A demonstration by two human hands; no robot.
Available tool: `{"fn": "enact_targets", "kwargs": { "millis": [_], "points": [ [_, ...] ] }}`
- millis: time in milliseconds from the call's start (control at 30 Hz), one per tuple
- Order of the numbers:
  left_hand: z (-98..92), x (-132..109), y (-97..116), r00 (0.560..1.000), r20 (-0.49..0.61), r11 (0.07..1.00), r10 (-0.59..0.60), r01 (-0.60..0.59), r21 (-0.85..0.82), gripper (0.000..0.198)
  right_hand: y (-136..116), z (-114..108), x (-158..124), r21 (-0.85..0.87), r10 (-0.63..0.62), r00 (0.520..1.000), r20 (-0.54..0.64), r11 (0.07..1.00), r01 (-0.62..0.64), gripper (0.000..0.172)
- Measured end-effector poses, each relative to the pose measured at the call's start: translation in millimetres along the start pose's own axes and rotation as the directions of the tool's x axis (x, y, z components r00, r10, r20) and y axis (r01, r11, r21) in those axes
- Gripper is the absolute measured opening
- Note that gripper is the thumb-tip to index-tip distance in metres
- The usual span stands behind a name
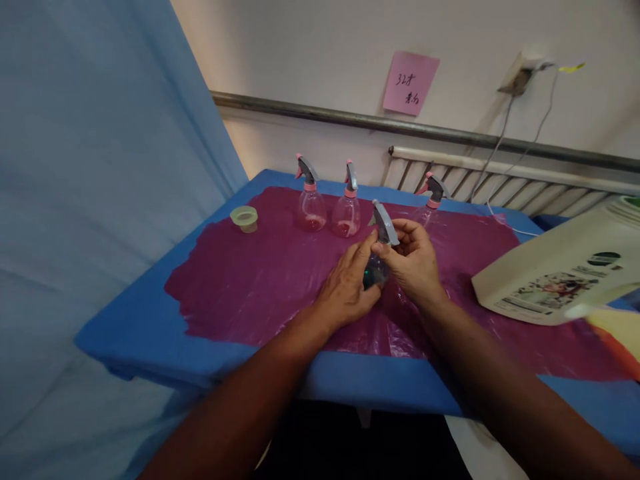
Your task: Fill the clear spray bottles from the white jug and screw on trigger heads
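Note:
A clear spray bottle with a grey trigger head (385,223) stands between my hands, roughly upright over the purple plastic sheet. My left hand (350,283) is wrapped round its body, where some greenish liquid shows. The fingers of my right hand (415,263) close on the collar just under the spray head. Behind, to the left, are two spray bottles with pink collars, one (313,207) beside the other (347,212), each with a little pinkish liquid. Another pink-and-grey spray bottle (434,193) stands behind my right hand, its lower part partly hidden.
A small translucent cup (245,219) sits at the left on the purple sheet (235,287). A large cream jug (550,267) leans at the right, near a yellow and orange object (617,337). The blue-covered table (135,320) meets a wall with a pipe and radiator (500,167); blue curtain hangs left.

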State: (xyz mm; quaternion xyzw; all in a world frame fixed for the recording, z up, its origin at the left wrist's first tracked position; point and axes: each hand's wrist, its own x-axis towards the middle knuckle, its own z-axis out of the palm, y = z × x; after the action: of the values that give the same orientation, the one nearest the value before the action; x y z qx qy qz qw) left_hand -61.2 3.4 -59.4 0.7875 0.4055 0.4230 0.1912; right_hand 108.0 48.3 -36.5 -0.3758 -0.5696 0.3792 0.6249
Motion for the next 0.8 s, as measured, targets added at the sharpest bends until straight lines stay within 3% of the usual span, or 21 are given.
{"fn": "enact_targets", "kwargs": {
  "millis": [133, 333, 500, 600, 700, 800],
  "points": [
    [-1.7, 1, 2, 1.0, 0.022, 1.0, -0.003, 0.003, -0.001, 0.109, -7, -10, -3, -0.045, -0.104, 0.988, 0.114, 0.993, 0.109, 0.067],
    [-1.5, 1, 2, 1.0, 0.015, 1.0, 0.002, -0.002, 0.006, 0.113, -28, -29, 3, -0.169, -0.119, 0.952, 0.281, 0.971, 0.171, 0.061],
    [0.3, 0, 1, 1.0, 0.009, 1.0, -0.017, 0.017, 0.024, 0.116, -21, -22, 7, -0.191, -0.146, 0.972, 0.184, 0.965, 0.181, 0.057],
    [0.6, -1, 0, 1.0, 0.001, 1.0, -0.018, 0.018, 0.021, 0.113, -13, -14, 8, -0.162, -0.128, 0.985, 0.119, 0.976, 0.146, 0.063],
    [-0.1, -1, -1, 1.0, -0.002, 1.0, 0.001, -0.001, 0.021, 0.111, -13, -15, 9, -0.131, -0.101, 0.984, 0.147, 0.984, 0.12, 0.071],
    [-1.3, 0, -1, 1.0, 0.008, 1.0, 0.014, -0.014, 0.024, 0.108, -22, -25, 11, -0.128, -0.092, 0.963, 0.254, 0.984, 0.128, 0.071]
  ]
}}
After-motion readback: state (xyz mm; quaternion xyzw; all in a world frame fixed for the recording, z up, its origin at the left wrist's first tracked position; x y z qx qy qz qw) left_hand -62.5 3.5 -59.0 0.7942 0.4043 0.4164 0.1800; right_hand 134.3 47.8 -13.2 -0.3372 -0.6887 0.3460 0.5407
